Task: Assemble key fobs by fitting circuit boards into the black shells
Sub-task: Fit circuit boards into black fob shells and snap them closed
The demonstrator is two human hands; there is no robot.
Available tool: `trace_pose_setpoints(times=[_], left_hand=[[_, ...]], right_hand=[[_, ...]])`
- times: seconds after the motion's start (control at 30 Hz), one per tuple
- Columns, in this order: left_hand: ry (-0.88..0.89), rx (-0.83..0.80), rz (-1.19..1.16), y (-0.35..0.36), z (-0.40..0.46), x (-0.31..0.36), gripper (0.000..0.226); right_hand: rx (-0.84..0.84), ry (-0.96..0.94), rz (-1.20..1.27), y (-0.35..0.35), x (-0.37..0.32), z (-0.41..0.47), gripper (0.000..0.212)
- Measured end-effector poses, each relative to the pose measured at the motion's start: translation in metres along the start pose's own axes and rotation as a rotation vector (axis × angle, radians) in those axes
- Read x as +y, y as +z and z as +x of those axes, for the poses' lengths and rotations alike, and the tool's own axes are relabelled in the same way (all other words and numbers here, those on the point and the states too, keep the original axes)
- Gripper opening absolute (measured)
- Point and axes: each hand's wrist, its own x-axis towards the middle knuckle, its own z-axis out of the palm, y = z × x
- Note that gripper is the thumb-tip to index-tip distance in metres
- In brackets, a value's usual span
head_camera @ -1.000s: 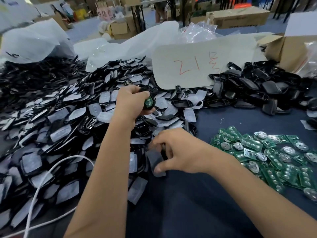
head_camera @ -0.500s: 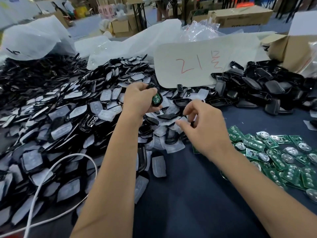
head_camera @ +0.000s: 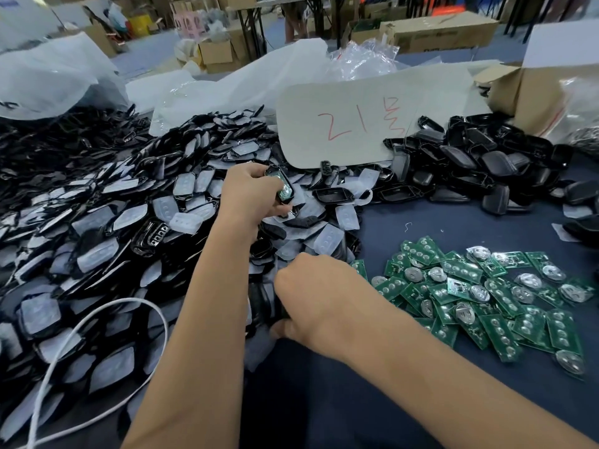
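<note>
Head view: the left hand (head_camera: 249, 192), just above centre, has its grip curled round a black plastic key-fob shell with a green circuit board seated in it (head_camera: 282, 188), holding it at about 12 o'clock over the heap. That board looks fitted, so this one fob seems near done, though whether it is fully pressed home cannot be told.

The right hand (head_camera: 319, 296) sits at about 6 o'clock from the left hand, at the near edge of the heap. Its fingers are curled down into the parts, thumb low at the near side; it appears to be pinching a dark piece there, but what exactly it holds is hidden by the hand itself.

From 8 to 11 o'clock spreads the big pile of black shells and translucent white rubber button pads (head_camera: 107, 222). At 4 o'clock lies the loose heap of green rectangular circuit boards with silver coin-cell clips (head_camera: 486, 293) on the dark blue surface (head_camera: 421, 215). At 2 o'clock is a second pile of glossy black shell halves (head_camera: 479, 163), beside a white card marked in red (head_camera: 350, 128). A white cable (head_camera: 97, 322) loops at 7 o'clock.

Judged by these heaps, most of the work is left: many boards unfitted, a great many shells waiting.
</note>
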Motion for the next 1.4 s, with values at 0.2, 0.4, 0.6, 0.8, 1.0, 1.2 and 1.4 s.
trace_pose_setpoints(times=[0.2,0.4,0.6,0.8,1.0,1.2,1.4], left_hand=[[0.008,-0.006,0.008,0.004,-0.003,0.003,0.039],[0.029,-0.024,-0.075,0.028,-0.016,0.011,0.019],[0.11,-0.082,0.01,0.088,-0.029,0.003,0.028],[0.259,-0.331,0.229,0.182,-0.055,-0.022,0.031],[0.551,-0.237,0.332,0.197,-0.057,-0.036,0.024],[0.488,-0.382,-0.009,0.198,-0.059,-0.032,0.017],[0.362,-0.485,-0.178,0.199,-0.061,-0.03,0.015]], right_hand=[[-0.03,0.027,-0.079,-0.016,0.014,-0.011,0.046],[0.144,0.101,0.135,-0.013,0.051,-0.023,0.024],[0.677,0.423,0.971,-0.002,0.157,-0.065,0.013],[1.036,0.601,1.425,0.015,0.213,-0.078,0.015],[1.037,0.545,1.623,0.023,0.22,-0.077,0.014],[1.067,0.531,1.646,0.024,0.222,-0.077,0.011],[1.046,0.381,1.701,0.024,0.224,-0.082,0.021]])
